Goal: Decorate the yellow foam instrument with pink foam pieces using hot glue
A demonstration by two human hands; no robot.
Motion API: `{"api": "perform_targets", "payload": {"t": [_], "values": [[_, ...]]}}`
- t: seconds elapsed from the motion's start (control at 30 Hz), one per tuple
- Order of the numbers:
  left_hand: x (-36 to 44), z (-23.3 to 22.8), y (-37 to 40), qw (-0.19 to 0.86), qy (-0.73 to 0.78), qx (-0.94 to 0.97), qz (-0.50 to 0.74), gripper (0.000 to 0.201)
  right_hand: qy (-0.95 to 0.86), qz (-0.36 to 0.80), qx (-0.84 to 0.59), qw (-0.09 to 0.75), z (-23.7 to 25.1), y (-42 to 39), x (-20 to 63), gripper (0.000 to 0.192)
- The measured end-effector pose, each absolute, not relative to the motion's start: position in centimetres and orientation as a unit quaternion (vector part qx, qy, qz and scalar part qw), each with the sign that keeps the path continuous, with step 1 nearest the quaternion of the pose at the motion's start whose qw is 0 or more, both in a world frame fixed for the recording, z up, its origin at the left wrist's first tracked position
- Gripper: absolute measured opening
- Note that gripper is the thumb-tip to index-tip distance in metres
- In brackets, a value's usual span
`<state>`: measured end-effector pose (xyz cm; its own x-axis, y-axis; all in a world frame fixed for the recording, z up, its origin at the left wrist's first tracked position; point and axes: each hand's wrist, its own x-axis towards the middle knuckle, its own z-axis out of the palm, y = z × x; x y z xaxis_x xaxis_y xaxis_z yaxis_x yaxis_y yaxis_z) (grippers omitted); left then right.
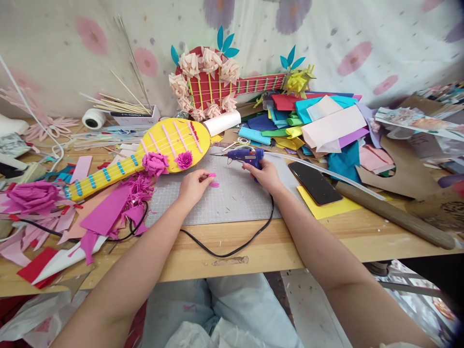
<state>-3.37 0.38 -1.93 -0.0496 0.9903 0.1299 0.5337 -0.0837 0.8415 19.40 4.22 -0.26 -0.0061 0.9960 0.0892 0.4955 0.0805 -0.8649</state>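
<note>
Small pink paper petals [213, 181] are pinched between the fingertips of my left hand [193, 187] above the grey cutting mat [232, 198]. My right hand [266, 174] is wrapped round the handle of a blue hot glue gun [246, 155]. The nozzle points left, and a long clear glue stick [326, 173] trails out of its back. Just beyond my left hand lies a yellow paper guitar [172, 137], its body decorated with a magenta paper flower [184, 160] and another bloom [155, 164]. A black cord [232, 253] loops across the table's front edge below the glue gun.
A red paper guitar [261, 83] with pale flowers leans at the back. Coloured paper scraps [333, 121] are heaped at right, near a phone [314, 182] and a wooden stick [395, 212]. Magenta paper strips [108, 208] cover the left. Skewers [121, 107] stand behind.
</note>
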Motion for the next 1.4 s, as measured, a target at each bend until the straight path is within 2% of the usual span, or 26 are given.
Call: {"api": "perform_targets", "payload": {"t": [0.13,0.53,0.77,0.93,1.0,1.13,1.27,1.4], "values": [[-3.2,-1.2,0.2,0.255,0.633,0.638,0.357,0.025,-0.623,0.351,-0.594,0.369,-0.6,4.3,19.3,0.043],[-3.5,-0.6,0.1,0.189,0.687,0.651,0.263,0.044,-0.671,0.260,-0.588,0.370,-1.4,4.5,19.1,0.043],[-3.5,-0.7,0.1,0.159,0.705,0.647,0.243,0.022,-0.673,0.238,-0.605,0.353,-1.9,4.8,19.3,0.043],[-3.7,-0.6,0.1,0.111,0.652,0.668,0.341,0.011,-0.670,0.236,-0.611,0.349,-1.7,4.6,19.2,0.043],[-3.8,-0.7,0.1,0.080,0.620,0.696,0.353,0.011,-0.668,0.233,-0.617,0.345,-1.6,4.5,19.1,0.042],[-3.7,-1.0,-0.1,0.045,0.609,0.739,0.287,0.013,-0.672,0.229,-0.616,0.341,-1.6,4.5,19.2,0.042],[-3.4,-0.8,-0.3,0.014,0.617,0.743,0.259,0.023,-0.672,0.232,-0.612,0.346,-1.6,4.5,19.2,0.042],[-3.3,-0.6,-0.4,0.028,0.604,0.753,0.260,0.011,-0.672,0.226,-0.613,0.347,-1.5,4.4,19.2,0.040]]}}
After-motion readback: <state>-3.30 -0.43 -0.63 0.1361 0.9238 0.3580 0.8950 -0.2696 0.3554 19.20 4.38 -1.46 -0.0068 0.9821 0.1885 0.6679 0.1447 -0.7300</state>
